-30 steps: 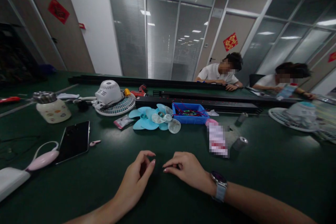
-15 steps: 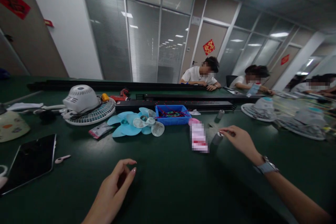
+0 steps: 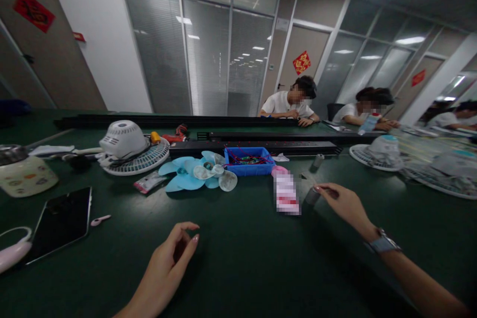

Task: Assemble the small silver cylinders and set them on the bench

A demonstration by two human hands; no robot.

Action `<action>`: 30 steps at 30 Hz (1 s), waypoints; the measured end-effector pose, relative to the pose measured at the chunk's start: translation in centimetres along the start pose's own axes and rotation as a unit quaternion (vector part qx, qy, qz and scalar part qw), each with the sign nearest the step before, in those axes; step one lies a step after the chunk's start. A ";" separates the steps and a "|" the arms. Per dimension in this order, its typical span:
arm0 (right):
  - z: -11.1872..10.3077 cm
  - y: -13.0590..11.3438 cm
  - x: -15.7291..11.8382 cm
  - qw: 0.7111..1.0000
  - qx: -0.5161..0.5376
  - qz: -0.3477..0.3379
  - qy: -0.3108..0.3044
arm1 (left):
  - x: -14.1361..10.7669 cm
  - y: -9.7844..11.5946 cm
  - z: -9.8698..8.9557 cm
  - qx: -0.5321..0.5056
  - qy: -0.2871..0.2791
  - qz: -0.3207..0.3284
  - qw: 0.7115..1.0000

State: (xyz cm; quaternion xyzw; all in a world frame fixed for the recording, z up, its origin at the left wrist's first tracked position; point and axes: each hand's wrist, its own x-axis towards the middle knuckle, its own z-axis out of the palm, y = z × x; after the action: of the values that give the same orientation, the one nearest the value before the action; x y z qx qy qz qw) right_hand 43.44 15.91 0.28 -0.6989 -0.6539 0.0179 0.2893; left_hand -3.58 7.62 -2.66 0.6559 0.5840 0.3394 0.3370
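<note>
My right hand reaches over the table with thumb and index finger pinched at the top of a small grey cylinder. A second grey cylinder stands farther back. Just left of the fingers lies a pink packet, its face blurred out. My left hand hovers at the front with thumb and forefinger apart, holding nothing. Beyond it are light-blue fan blades, a clear fan blade and a blue bin with wires and small circuit boards inside.
A fan head with grille stands at left, near a small bag, a tablet, a pink handheld item and a patterned jar. Long black rails cross the back. More fan parts sit right. A co-worker sits opposite.
The view has turned slightly left, so things appear farther right. Both hands keep much the same pose, the right still at the cylinder. The co-worker opposite has raised one hand.
</note>
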 end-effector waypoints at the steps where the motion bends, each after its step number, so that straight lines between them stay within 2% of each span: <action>1: 0.2 0.2 -0.1 1.000 0.011 -0.002 -0.006 | 0.0 0.1 0.0 -0.002 -0.001 0.001 1.000; 6: 1.4 1.1 0.2 0.999 0.038 0.001 -0.031 | -0.2 0.3 0.0 -0.002 -0.007 0.002 1.000; 9: 1.1 0.2 0.2 1.000 0.013 -0.004 -0.017 | -0.2 0.4 0.0 -0.003 -0.006 0.007 1.000; 12: 0.1 -3.4 -1.0 0.999 0.029 -0.041 -0.008 | -0.2 0.7 0.0 -0.007 -0.006 0.011 1.000; 15: 0.0 -9.2 -3.3 0.988 0.085 -0.111 -0.072 | -0.1 0.8 0.0 -0.014 -0.006 0.023 1.000; 18: 1.5 -15.0 -5.8 0.957 0.151 -0.189 -0.163 | -0.2 0.7 0.1 -0.018 -0.004 0.032 0.999; 21: 3.8 -19.0 -7.7 0.929 0.185 -0.233 -0.222 | -0.5 0.7 0.1 -0.018 0.006 0.044 0.999; 25: 6.1 -20.9 -9.0 0.906 0.227 -0.258 -0.248 | -1.0 0.8 0.1 -0.001 0.011 0.076 0.997; 30: 7.7 -20.5 -9.7 0.906 0.270 -0.218 -0.241 | -0.8 1.8 0.8 0.027 -0.006 0.174 0.984</action>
State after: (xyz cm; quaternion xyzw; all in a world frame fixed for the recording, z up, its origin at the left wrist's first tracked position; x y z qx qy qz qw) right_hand 20.38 9.37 -0.77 -0.4086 -0.8099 0.2978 0.2974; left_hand -1.98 6.58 -1.64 0.7585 0.4682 0.3723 0.2586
